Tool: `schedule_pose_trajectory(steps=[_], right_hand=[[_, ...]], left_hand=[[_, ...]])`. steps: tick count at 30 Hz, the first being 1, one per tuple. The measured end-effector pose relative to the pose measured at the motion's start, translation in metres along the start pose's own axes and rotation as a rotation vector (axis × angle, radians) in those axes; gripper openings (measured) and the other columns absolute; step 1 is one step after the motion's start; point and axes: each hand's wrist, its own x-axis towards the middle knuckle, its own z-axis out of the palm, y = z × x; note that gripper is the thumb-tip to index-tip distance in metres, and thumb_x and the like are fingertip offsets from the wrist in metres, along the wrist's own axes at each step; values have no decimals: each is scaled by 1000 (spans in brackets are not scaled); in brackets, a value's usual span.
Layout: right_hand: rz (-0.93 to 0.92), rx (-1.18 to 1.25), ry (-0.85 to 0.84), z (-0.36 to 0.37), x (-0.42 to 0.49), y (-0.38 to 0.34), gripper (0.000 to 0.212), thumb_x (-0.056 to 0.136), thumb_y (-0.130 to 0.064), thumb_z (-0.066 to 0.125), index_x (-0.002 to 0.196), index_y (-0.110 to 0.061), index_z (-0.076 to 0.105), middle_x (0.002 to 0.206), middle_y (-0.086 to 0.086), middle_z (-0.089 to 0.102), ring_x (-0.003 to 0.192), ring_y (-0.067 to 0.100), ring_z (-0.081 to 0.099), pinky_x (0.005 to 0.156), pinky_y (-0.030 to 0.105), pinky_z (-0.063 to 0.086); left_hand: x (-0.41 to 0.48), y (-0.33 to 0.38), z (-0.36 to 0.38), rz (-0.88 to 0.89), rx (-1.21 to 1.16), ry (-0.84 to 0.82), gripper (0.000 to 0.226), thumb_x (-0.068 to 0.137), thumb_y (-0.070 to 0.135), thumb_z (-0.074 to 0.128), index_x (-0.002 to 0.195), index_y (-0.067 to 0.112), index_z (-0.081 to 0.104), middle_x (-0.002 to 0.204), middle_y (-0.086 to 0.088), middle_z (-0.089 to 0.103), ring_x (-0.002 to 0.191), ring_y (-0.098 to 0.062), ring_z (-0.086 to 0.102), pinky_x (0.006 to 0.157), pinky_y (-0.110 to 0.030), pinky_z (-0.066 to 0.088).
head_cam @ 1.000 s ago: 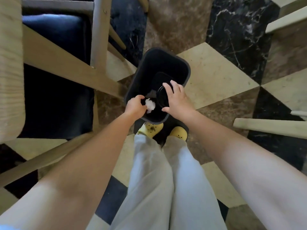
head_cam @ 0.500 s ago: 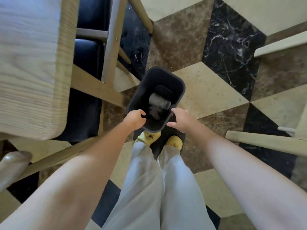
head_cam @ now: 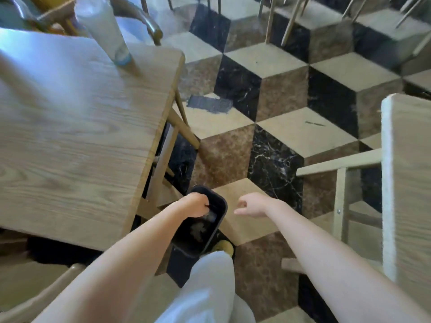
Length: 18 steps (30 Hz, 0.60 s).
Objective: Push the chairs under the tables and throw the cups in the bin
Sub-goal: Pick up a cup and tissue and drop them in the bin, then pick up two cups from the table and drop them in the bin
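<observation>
A small black bin (head_cam: 218, 226) is seen low in the middle of the view, just right of the near corner of a wooden tabletop (head_cam: 77, 127). Its far-left rim is gripped by the left hand (head_cam: 196, 204), whose fingers are clamped over the edge. Pale crumpled rubbish is seen inside the bin, too blurred to be told apart. The right hand (head_cam: 250, 204) is held free just right of the bin, nothing in it, its fingers loosely curled with thumb and forefinger close together. A tall clear cup (head_cam: 106, 29) is left standing on the far part of the tabletop. A wooden chair (head_cam: 163, 164) is tucked under the tabletop's right edge. A second tabletop (head_cam: 408, 183) is seen at the right, above the chequered floor (head_cam: 279, 85).
</observation>
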Motion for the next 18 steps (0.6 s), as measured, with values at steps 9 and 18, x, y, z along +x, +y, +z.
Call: schedule_pose_trajectory(steps=[9, 18], right_hand=[[7, -63, 72, -157, -27, -3, 53, 94, -44, 53, 135, -11, 54, 136, 6, 56, 119, 23, 57, 100, 34, 48], [-66, -214, 81, -298, 7, -26, 52, 89, -54, 53, 128, -19, 58, 126, 1, 60, 113, 20, 59, 91, 30, 50]], left_hand=[[-20, 33, -142, 3, -20, 61, 45, 103, 27, 36, 137, 3, 49, 144, -11, 50, 129, -27, 49, 104, -33, 39], [-7, 5, -255, -154, -216, 162, 45, 101, 26, 38, 123, -9, 56, 128, -28, 56, 107, -42, 57, 80, -40, 44]])
